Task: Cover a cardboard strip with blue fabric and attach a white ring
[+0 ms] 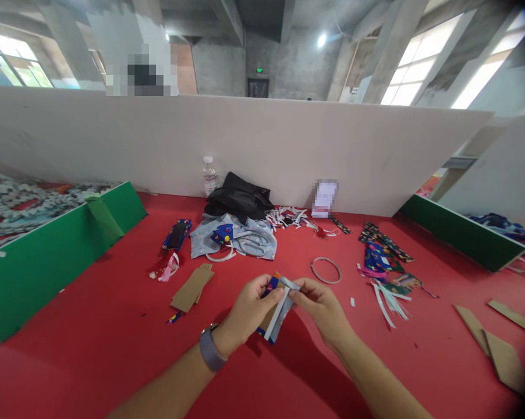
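Note:
Both my hands hold a small folded piece of patterned fabric and card [276, 317] just above the red table [114, 326]. My left hand [249, 311], with a grey watch on the wrist, pinches its left side with thumb on top. My right hand [319, 308] pinches the upper right corner, where a light grey strip sticks out. The piece is blue and multicoloured on one face and brown and grey on the other. Its lower end hangs between my wrists.
Brown card pieces [192, 288] lie to the left and others [493, 343] at the right. A ring [326, 270], patterned strips [382, 250], scissors on cloth [236, 241], a black bag [238, 198] and a bottle [209, 174] lie farther back. Green-edged dividers [48, 250] flank the table.

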`<move>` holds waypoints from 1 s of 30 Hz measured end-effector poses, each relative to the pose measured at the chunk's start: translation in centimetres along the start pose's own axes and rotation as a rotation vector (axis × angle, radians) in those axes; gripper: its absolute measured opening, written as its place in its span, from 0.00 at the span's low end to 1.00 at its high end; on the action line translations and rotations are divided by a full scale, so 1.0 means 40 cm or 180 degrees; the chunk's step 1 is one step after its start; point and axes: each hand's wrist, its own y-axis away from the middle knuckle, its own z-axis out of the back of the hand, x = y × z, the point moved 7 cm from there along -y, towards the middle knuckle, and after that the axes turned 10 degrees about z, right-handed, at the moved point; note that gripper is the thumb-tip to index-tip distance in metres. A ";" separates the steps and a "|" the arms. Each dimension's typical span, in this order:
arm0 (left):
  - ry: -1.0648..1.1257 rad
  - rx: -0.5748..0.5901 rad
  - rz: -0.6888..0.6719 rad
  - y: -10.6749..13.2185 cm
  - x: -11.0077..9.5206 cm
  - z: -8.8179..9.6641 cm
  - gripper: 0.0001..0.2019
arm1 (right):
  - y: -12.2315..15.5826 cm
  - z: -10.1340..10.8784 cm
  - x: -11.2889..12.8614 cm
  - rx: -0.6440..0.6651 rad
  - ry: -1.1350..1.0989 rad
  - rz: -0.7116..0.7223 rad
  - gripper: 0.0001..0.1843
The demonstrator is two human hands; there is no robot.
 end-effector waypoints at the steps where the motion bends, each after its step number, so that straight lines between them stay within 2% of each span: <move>1: 0.0009 0.0008 -0.0005 0.002 -0.001 -0.001 0.13 | 0.000 0.000 -0.001 -0.0010 -0.0004 -0.0005 0.12; 6: -0.0158 -0.0028 -0.0065 0.007 -0.008 -0.003 0.13 | 0.002 0.001 -0.004 0.0022 0.0054 0.0006 0.12; 15: -0.1378 -0.0548 -0.0450 0.029 -0.051 0.010 0.14 | 0.005 0.011 0.001 0.0039 0.0627 0.0152 0.10; 24: -0.1740 -0.0575 -0.0544 0.037 -0.072 0.005 0.12 | 0.003 0.012 0.025 0.0223 0.1156 0.0286 0.06; 30: -0.1638 -0.0424 -0.0475 0.039 -0.074 0.001 0.11 | 0.001 0.011 0.018 0.0364 0.1093 0.0217 0.06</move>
